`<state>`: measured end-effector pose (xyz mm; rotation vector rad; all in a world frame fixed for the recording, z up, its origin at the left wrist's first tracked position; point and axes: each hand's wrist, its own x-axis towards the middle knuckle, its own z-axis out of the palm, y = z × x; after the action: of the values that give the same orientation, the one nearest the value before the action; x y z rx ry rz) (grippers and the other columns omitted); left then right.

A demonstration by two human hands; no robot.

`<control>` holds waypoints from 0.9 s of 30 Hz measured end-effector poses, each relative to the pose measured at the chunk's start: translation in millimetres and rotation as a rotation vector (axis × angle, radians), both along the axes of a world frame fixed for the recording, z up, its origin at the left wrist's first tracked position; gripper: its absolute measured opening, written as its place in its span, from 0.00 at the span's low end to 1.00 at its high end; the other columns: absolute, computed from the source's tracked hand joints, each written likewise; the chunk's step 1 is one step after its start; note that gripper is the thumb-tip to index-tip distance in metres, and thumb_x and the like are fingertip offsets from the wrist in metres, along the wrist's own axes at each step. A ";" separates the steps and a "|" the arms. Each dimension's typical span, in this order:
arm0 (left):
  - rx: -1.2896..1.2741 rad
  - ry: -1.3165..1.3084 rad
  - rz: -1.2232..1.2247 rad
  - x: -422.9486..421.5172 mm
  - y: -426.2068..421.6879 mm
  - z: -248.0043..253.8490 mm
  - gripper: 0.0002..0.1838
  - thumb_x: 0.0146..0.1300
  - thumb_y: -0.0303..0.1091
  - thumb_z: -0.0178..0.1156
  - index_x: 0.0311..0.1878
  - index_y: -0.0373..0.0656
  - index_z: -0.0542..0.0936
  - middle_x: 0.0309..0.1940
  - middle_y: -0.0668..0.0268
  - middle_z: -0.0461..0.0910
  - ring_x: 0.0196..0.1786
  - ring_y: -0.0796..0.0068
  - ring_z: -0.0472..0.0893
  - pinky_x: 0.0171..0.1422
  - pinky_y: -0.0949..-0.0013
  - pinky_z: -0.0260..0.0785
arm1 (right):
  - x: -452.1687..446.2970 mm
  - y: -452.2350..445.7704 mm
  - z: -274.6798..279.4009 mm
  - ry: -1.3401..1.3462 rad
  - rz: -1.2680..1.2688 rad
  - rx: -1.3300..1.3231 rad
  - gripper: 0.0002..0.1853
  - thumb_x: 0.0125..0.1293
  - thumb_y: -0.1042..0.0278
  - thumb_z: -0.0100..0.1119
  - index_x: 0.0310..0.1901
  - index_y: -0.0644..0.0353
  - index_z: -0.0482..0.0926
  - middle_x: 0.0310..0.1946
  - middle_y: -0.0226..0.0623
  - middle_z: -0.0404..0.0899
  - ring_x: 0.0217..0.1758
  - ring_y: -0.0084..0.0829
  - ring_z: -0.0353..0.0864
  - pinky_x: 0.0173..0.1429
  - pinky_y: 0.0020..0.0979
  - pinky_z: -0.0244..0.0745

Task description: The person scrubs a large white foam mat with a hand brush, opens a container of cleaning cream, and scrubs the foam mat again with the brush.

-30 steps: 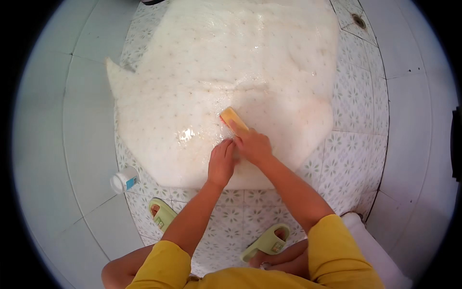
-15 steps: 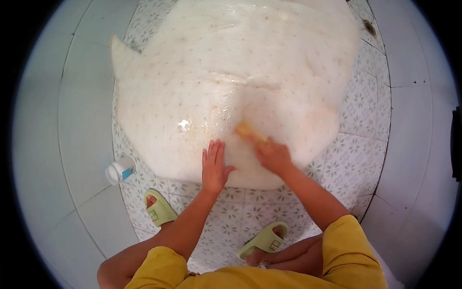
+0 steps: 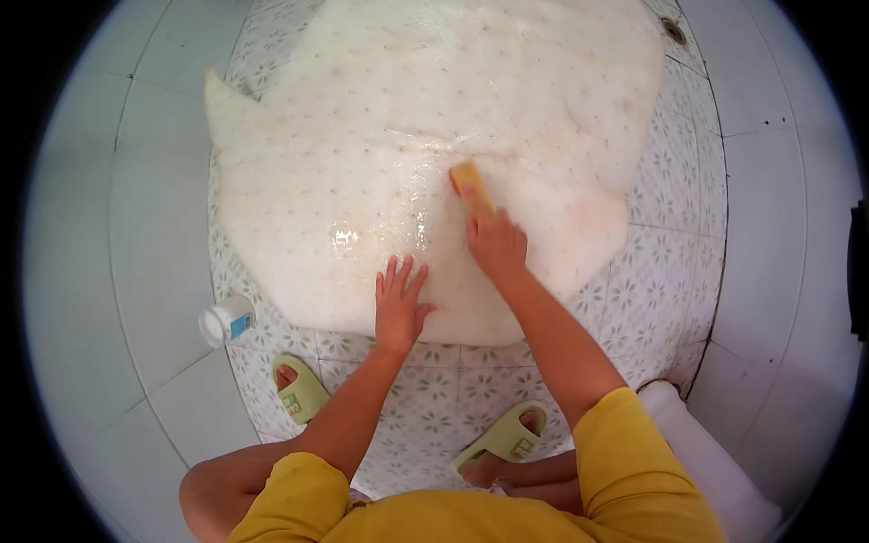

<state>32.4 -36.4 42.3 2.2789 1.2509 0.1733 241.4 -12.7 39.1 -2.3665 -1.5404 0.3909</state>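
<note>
A large off-white sheet, wet and shiny in places and dotted with small marks, lies spread on the tiled floor. My right hand is closed around the near end of a yellow-orange brush, which rests on the sheet right of the wet streak; its bristles are mostly hidden. Flat on the near part of the sheet, my left hand has its fingers spread and holds nothing.
A white jar with a blue label lies on the floor at the left. Green slippers are on my feet. A floor drain is at the upper right, and a white object stands at the lower right. Tiled walls flank both sides.
My left hand has come away from beside the right hand and now lies spread on the sheet. The brush in my right hand moved right and toward me, then forward.
</note>
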 end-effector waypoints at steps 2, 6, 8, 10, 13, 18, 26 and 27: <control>0.013 -0.011 -0.005 -2.0 0.2 -2.4 0.39 0.44 0.34 0.73 0.64 0.48 0.71 0.70 0.60 0.62 0.74 0.51 0.55 0.74 0.43 0.47 | -18.2 -2.5 -7.1 0.020 -0.050 0.029 0.26 0.67 0.59 0.50 0.68 0.35 0.66 0.26 0.47 0.76 0.20 0.45 0.78 0.24 0.46 0.75; 0.029 0.011 -0.005 -2.4 -0.6 -0.6 0.38 0.47 0.36 0.72 0.65 0.51 0.70 0.70 0.63 0.62 0.74 0.55 0.55 0.74 0.45 0.48 | -83.1 -81.4 -10.6 0.100 0.057 0.051 0.27 0.66 0.57 0.53 0.68 0.34 0.67 0.27 0.46 0.76 0.19 0.43 0.77 0.23 0.43 0.76; 0.035 -0.013 -0.015 -4.5 -0.4 -1.4 0.38 0.47 0.36 0.72 0.65 0.51 0.70 0.70 0.63 0.62 0.74 0.55 0.56 0.73 0.46 0.49 | -74.6 -80.6 -15.4 0.062 0.077 -0.008 0.28 0.66 0.56 0.52 0.68 0.32 0.65 0.26 0.46 0.75 0.18 0.44 0.77 0.24 0.44 0.76; 0.032 -0.026 -0.029 -10.4 -3.6 -2.6 0.38 0.47 0.36 0.72 0.64 0.51 0.70 0.69 0.64 0.63 0.73 0.56 0.57 0.72 0.48 0.50 | -49.6 -55.3 -15.7 -0.008 0.046 0.087 0.27 0.66 0.55 0.52 0.68 0.31 0.66 0.22 0.44 0.74 0.16 0.44 0.76 0.22 0.44 0.75; 0.045 -0.040 -0.034 -10.9 -3.6 -4.2 0.37 0.47 0.35 0.72 0.64 0.52 0.71 0.69 0.64 0.63 0.72 0.57 0.58 0.72 0.49 0.50 | -18.7 -3.3 -24.8 -0.018 -0.064 -0.029 0.27 0.67 0.56 0.51 0.69 0.33 0.64 0.26 0.46 0.76 0.22 0.45 0.79 0.28 0.45 0.76; 0.011 -0.009 -0.057 -12.2 1.2 -0.4 0.35 0.49 0.32 0.71 0.64 0.52 0.72 0.69 0.64 0.63 0.72 0.55 0.58 0.71 0.52 0.50 | -100.4 -65.7 -17.3 -0.056 -0.076 0.038 0.29 0.66 0.55 0.52 0.70 0.31 0.63 0.25 0.41 0.77 0.20 0.40 0.79 0.25 0.41 0.78; 0.035 -0.069 -0.071 -12.8 1.0 -3.7 0.36 0.48 0.32 0.71 0.64 0.53 0.72 0.69 0.64 0.63 0.72 0.57 0.59 0.69 0.52 0.51 | -50.9 2.7 -10.7 -0.075 -0.195 0.019 0.26 0.68 0.56 0.50 0.68 0.33 0.64 0.27 0.45 0.77 0.20 0.42 0.79 0.24 0.42 0.77; 0.029 -0.061 -0.071 -13.0 2.3 -2.9 0.36 0.48 0.32 0.71 0.64 0.54 0.72 0.69 0.64 0.64 0.72 0.57 0.59 0.69 0.52 0.51 | -54.9 7.7 -10.3 -0.061 -0.252 0.047 0.27 0.69 0.56 0.50 0.69 0.33 0.62 0.28 0.46 0.78 0.22 0.44 0.80 0.26 0.44 0.77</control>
<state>19.4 -34.1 39.4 2.3213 1.1423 0.2347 186.5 -5.0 28.8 -2.5156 -1.2385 0.2247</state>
